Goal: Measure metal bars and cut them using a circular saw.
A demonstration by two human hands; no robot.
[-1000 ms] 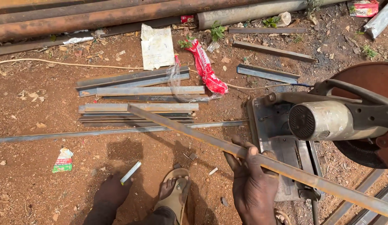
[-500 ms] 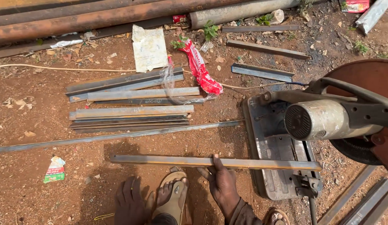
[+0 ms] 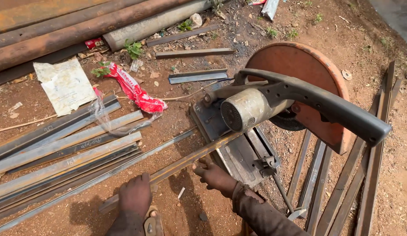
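A long rusty steel bar (image 3: 186, 161) lies slanted across the red dirt, its far end resting on the base of a chop saw (image 3: 242, 153). My left hand (image 3: 134, 196) presses down on the bar's near end. My right hand (image 3: 214, 175) grips the bar close to the saw's base. The saw's grey motor (image 3: 251, 108), black handle (image 3: 326, 105) and orange blade guard (image 3: 299, 70) are raised above the base.
Several steel angle bars (image 3: 68, 146) lie stacked at the left. More bars (image 3: 343, 175) lie at the right of the saw. Rusty pipes (image 3: 81, 26), a crumpled paper (image 3: 65, 85) and a red wrapper (image 3: 135, 91) lie farther back. A sandal (image 3: 151, 225) sits under my left hand.
The bar has swung from lying in front of the saw to resting with its end on the saw's base. Both hands have shifted along it, and the camera has moved closer and rightward.
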